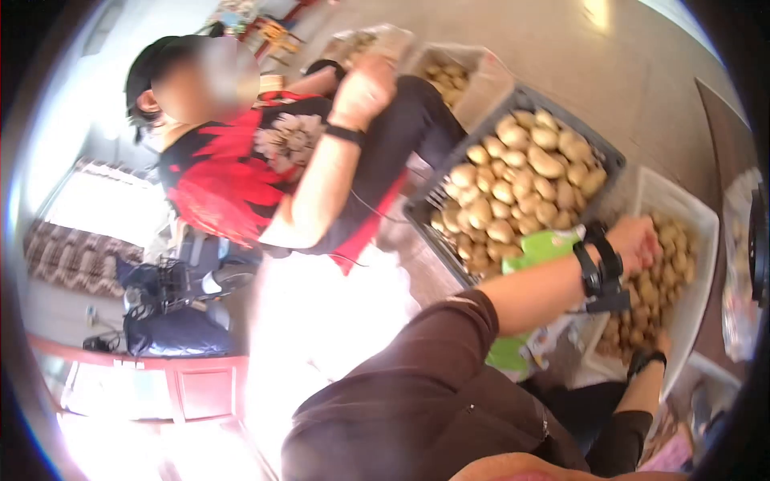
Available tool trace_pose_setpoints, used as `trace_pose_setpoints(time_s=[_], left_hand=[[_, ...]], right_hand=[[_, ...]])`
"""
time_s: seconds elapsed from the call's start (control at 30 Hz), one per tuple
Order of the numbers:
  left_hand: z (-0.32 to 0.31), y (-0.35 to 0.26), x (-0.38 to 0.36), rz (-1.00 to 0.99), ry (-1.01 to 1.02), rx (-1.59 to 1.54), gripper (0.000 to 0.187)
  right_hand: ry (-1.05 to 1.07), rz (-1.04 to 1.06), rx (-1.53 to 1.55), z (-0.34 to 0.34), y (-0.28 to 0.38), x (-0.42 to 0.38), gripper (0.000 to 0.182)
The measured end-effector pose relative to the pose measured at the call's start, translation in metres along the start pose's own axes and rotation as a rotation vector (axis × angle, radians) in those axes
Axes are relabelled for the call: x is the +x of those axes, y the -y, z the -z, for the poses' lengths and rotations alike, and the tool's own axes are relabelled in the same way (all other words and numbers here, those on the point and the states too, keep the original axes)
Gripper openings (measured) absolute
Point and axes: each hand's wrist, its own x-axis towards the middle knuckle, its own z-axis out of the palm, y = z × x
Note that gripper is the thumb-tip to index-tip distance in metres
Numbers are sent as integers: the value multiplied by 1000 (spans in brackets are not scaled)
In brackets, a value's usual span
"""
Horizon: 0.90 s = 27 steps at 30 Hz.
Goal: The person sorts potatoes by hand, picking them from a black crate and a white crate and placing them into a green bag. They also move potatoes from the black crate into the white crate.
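My left hand (638, 244), with a black strap device on its wrist, is over the white crate (706, 210) of small potatoes (646, 305). Its fingers are curled closed; whatever they may hold is hidden. Lower down, my right hand (662, 343), also with a black wristband, reaches to the near end of the same crate. Its fingers are blurred and partly out of sight. Beside my left forearm stands a dark grey crate (616, 156) heaped with larger potatoes (521, 172). A green and white bag (541, 247) lies between the crates, partly behind my forearm.
A co-worker (273, 160) in red and black sits close by on the left, one arm raised. Lined containers of potatoes (449, 80) stand beyond. A scooter (176, 293) and red cabinet (208, 389) are farther left. Plastic-wrapped goods (742, 264) stand at the right edge.
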Motion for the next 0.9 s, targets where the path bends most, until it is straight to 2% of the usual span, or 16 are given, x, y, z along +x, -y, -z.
trace_pose_setpoints(time_s=[0.03, 0.07, 0.13, 0.2, 0.23, 0.3, 0.37, 0.47, 0.57, 0.67, 0.87, 0.9], left_hand=[[-1, 0, -2, 27, -27, 2, 10], [1, -1, 0, 38, -30, -25, 10], [-6, 2, -7, 72, -16, -94, 10], [-10, 4, -9, 80, -21, -77, 12], [-9, 4, -9, 82, -15, -64, 12], [-11, -1, -10, 82, -6, -56, 12], [-16, -5, -17, 87, -3, -82, 12], [-7, -1, -13, 68, 21, -97, 12], [-2, 4, -7, 83, -7, -150, 14], [-5, 7, -16, 87, -60, -134, 16], [-7, 10, -17, 88, 17, -129, 16], [-7, 11, -18, 79, 13, -122, 16]], right_hand=[[-125, -22, -455, 8, -17, 24, 52], [-231, -80, -604, -3, 2, 14, 51], [-452, -147, -602, -4, 11, -10, 52], [-631, -153, -305, -11, 9, -22, 53], [-627, -137, -455, -8, -41, 41, 33], [-420, 13, -680, -11, -45, 36, 45], [-266, 102, -1382, -20, -22, 25, 52], [-157, -102, -853, -33, 71, -64, 54], [-474, -80, -829, -50, 43, -48, 56], [-289, -100, -607, -42, 43, -54, 49], [-371, -298, 263, -29, 40, -70, 59], [-381, -347, 267, -26, 39, -65, 60]])
